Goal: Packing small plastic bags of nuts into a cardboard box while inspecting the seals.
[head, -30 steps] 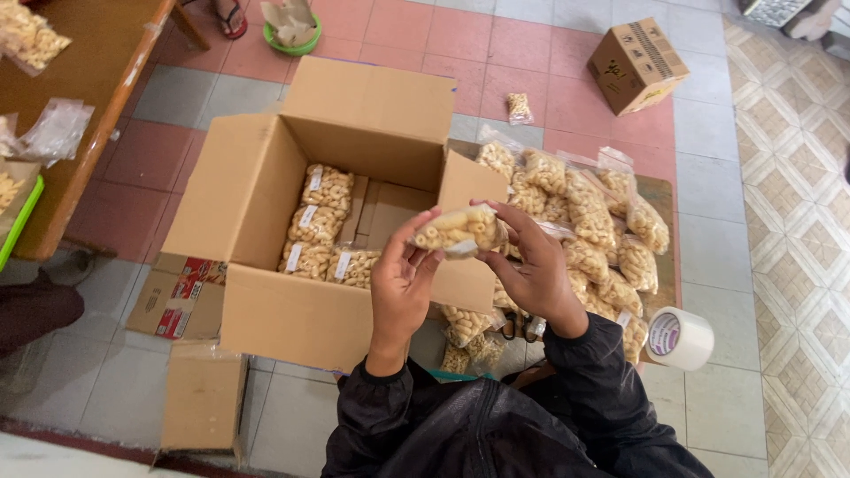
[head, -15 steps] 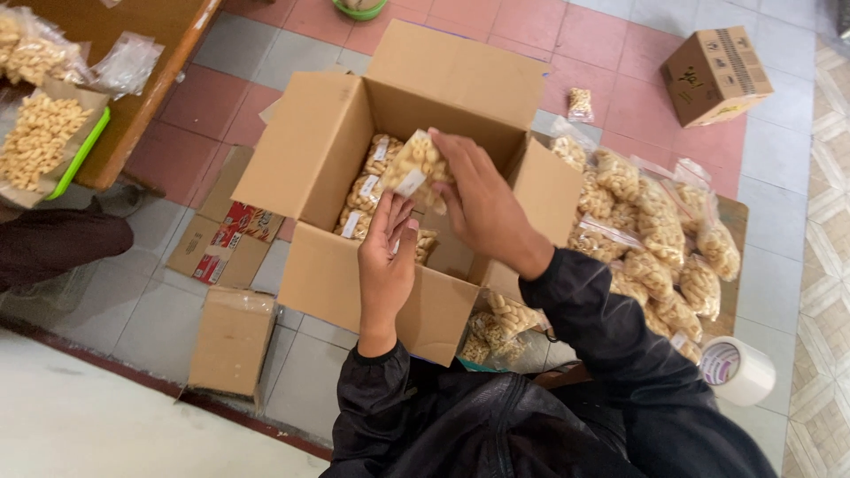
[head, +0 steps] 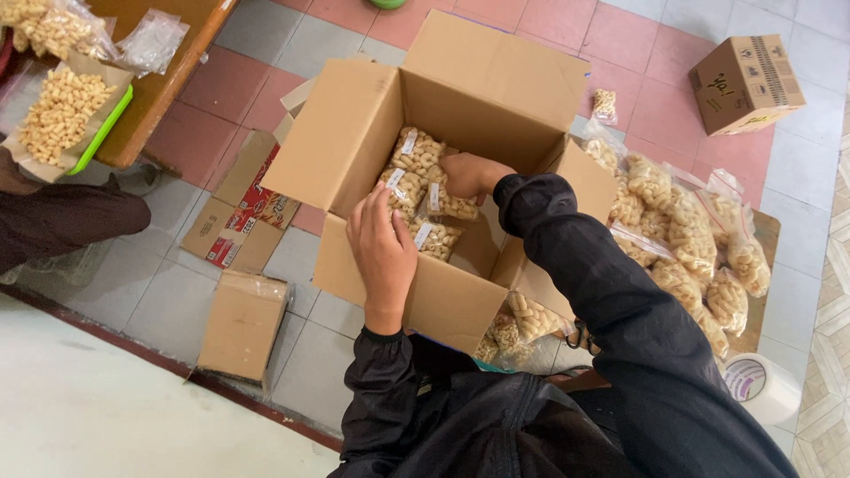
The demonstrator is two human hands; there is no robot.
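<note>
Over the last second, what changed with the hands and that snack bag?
The right hand carried the snack bag from in front of the chest down into the open carton and now presses it among the packed bags there. The left hand let go of it and dropped to the carton's near wall. The pile of bags and tape roll stayed put.

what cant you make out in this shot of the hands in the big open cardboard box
Head view:
- Right hand: its fingers are bent under, so any grip on the clear snack bags is hidden.
- Left hand: fingertips hidden past the open brown cardboard box rim.
- White tape roll: partly behind the black sleeve.
</note>
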